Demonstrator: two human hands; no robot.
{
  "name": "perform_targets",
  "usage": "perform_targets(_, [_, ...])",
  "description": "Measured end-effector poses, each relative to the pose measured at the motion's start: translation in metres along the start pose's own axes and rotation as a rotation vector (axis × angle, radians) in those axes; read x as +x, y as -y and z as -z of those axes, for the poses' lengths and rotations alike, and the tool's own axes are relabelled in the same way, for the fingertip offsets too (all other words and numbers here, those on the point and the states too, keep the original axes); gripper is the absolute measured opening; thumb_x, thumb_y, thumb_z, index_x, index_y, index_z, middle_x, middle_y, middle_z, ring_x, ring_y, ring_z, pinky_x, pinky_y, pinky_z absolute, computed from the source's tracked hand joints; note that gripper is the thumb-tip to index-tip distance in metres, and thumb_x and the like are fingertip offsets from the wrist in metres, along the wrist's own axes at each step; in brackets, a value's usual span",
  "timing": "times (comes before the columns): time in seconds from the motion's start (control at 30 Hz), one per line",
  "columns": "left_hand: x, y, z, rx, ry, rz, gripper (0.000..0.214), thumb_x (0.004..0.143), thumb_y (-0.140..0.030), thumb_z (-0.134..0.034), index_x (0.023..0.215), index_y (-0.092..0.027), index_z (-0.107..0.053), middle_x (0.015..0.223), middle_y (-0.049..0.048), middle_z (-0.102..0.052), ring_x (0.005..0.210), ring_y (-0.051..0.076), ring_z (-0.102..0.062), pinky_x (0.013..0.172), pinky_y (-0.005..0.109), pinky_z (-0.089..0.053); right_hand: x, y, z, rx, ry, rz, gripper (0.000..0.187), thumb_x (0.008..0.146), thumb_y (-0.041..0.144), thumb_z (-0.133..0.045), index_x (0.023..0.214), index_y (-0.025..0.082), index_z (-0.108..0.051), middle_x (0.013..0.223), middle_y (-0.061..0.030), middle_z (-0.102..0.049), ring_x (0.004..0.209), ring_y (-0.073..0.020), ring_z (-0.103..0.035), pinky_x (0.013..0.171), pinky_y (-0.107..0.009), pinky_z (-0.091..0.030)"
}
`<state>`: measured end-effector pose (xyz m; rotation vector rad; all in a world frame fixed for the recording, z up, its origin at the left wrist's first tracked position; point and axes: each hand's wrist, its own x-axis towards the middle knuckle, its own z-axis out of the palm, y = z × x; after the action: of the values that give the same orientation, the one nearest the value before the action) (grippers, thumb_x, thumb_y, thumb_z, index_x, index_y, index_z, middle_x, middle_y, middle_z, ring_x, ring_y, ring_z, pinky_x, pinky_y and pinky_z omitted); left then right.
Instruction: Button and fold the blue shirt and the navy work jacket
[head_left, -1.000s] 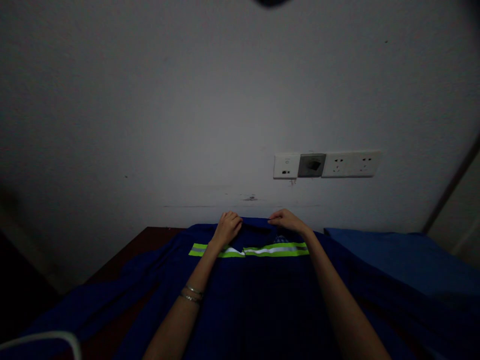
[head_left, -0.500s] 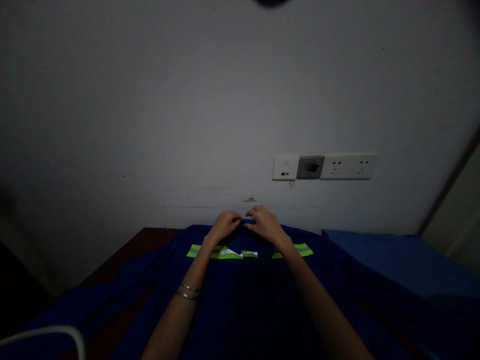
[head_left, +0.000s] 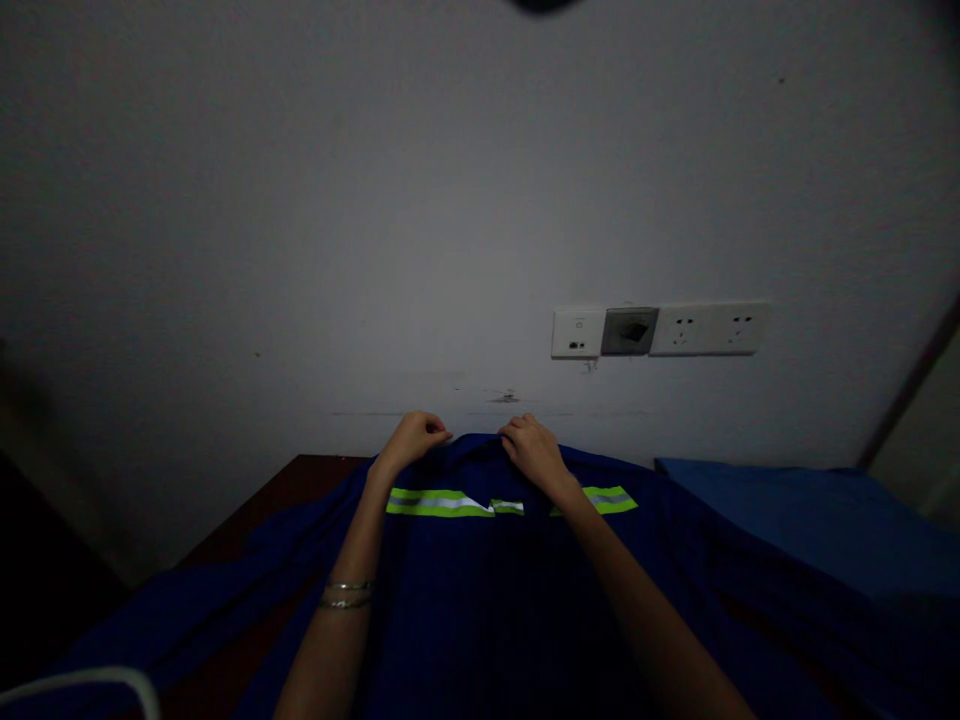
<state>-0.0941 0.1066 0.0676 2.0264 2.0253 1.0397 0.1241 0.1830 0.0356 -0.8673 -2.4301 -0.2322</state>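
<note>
A dark blue work jacket [head_left: 450, 590] lies spread out, its collar end towards the wall and its sleeves running out to both sides. Yellow-green reflective strips [head_left: 439, 503] cross its chest. My left hand [head_left: 411, 442], two bracelets on its forearm, pinches at the left side of the collar. On the right side of the collar, my right hand [head_left: 534, 452] has its fingers bent over the fabric. Between the two hands the collar [head_left: 476, 442] stands slightly raised. The fingertips are partly lost in the dim light.
Beneath the jacket shows a dark red-brown surface [head_left: 274, 500]. Blue cloth [head_left: 795, 510] lies at the right. The pale wall [head_left: 375, 250] rises right behind, with a row of sockets [head_left: 709, 330]. A white curved bar [head_left: 97, 677] is at lower left.
My left hand has moved left along the collar, away from my right hand. My right hand's fingers have closed onto the collar, and the view has shifted slightly.
</note>
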Motion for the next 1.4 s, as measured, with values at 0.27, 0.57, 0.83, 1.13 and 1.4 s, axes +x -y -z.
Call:
perform_targets(0.27, [-0.011, 0.003, -0.014, -0.054, 0.139, 0.192, 0.035, 0.061, -0.045, -0.064, 0.056, -0.011, -0.064, 0.044, 0.0001, -0.053, 0.043, 0.009, -0.043, 0.043, 0.021, -0.027, 0.0, -0.003, -0.002, 0.018, -0.038, -0.047, 0.024, 0.087, 0.022, -0.042, 0.097, 0.021, -0.063, 0.094, -0.0074, -0.063, 0.095, -0.0209, -0.049, 0.075, -0.028, -0.037])
perform_targets(0.57, [-0.008, 0.001, -0.027, 0.005, 0.097, 0.198, 0.04, 0.062, -0.049, -0.062, 0.048, -0.011, -0.06, 0.038, -0.0018, -0.045, 0.04, 0.009, -0.039, 0.042, 0.021, -0.023, -0.001, -0.003, -0.001, 0.019, -0.074, -0.071, 0.025, 0.087, 0.022, -0.04, 0.095, 0.02, -0.064, 0.092, -0.0074, -0.064, 0.093, -0.0208, -0.049, 0.073, -0.028, -0.037])
perform_targets(0.83, [-0.005, 0.007, -0.02, -0.163, 0.121, 0.122, 0.029, 0.067, -0.039, -0.057, 0.058, -0.012, -0.06, 0.047, -0.0041, -0.043, 0.046, 0.008, -0.036, 0.045, 0.02, -0.025, -0.002, -0.004, 0.003, 0.024, -0.058, -0.073, 0.026, 0.088, 0.022, -0.039, 0.097, 0.02, -0.063, 0.093, -0.0076, -0.064, 0.094, -0.021, -0.049, 0.076, -0.029, -0.037])
perform_targets(1.13, [-0.014, 0.042, -0.012, -0.375, 0.394, 0.182, 0.035, 0.069, -0.051, -0.052, 0.07, -0.016, -0.049, 0.055, -0.0058, -0.041, 0.043, 0.006, -0.033, 0.039, 0.018, -0.027, 0.0, -0.01, 0.003, 0.045, -0.092, -0.082, 0.024, 0.087, 0.023, -0.043, 0.096, 0.022, -0.065, 0.092, -0.0048, -0.066, 0.091, -0.02, -0.05, 0.072, -0.027, -0.037])
perform_targets(1.4, [-0.008, 0.014, -0.007, -0.108, 0.06, 0.037, 0.032, 0.069, -0.047, -0.055, 0.068, -0.015, -0.053, 0.059, -0.0023, -0.05, 0.056, 0.011, -0.045, 0.052, 0.021, -0.033, 0.0, -0.01, 0.003, 0.068, -0.096, -0.084, 0.025, 0.087, 0.022, -0.043, 0.097, 0.021, -0.066, 0.093, -0.0046, -0.067, 0.092, -0.0198, -0.051, 0.073, -0.027, -0.038])
